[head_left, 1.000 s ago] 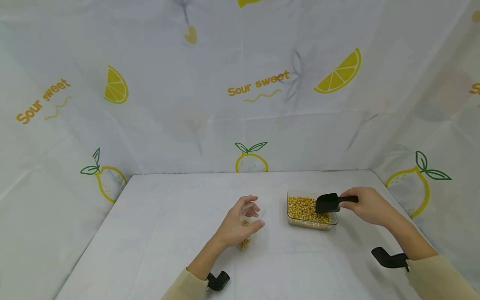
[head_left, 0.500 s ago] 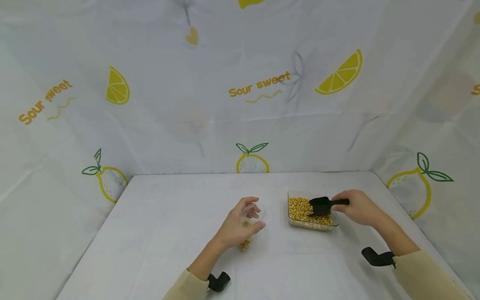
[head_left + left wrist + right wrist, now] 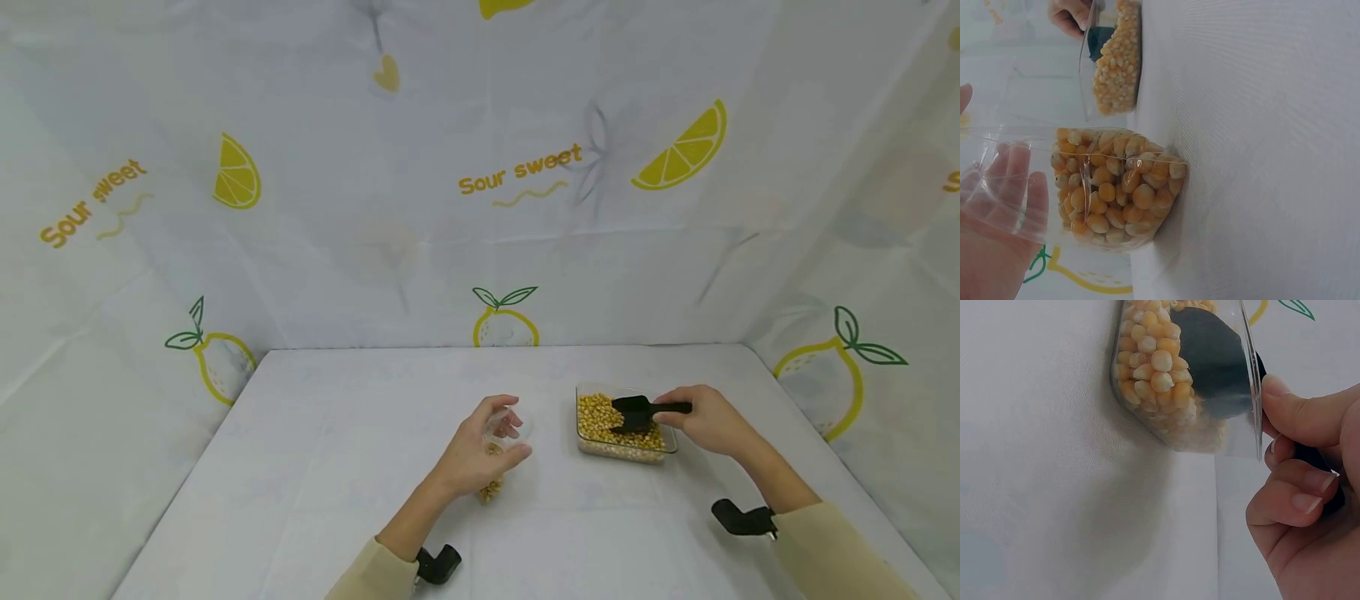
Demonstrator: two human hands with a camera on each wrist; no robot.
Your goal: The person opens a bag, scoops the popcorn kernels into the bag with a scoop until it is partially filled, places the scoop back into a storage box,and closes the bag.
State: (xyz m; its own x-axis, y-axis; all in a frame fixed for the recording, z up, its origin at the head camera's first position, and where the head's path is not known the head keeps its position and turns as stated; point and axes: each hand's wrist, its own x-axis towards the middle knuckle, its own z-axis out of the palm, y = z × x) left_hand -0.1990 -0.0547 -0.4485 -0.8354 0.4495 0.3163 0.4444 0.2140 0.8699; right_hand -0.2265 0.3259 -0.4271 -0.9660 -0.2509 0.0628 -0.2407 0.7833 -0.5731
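Observation:
My left hand holds a clear plastic bag around its upper part, keeping its mouth spread. Yellow corn kernels fill the bag's lower part, and its base stands on the white table. To the right, a clear rectangular container is heaped with corn kernels. My right hand grips the handle of a black scoop between thumb and curled fingers. In the right wrist view the blade of the scoop is partly sunk among the kernels, behind the container's clear wall; its tip is hidden.
The table has a white cover. A white curtain printed with lemons and lettering hangs behind it and along both sides. Black curved mounts sit at both wrists, by the beige sleeves.
My right hand has moved left and slightly down, pushing the scoop from the container's right side toward its middle, into the kernels. The left hand and the bag stay where they were.

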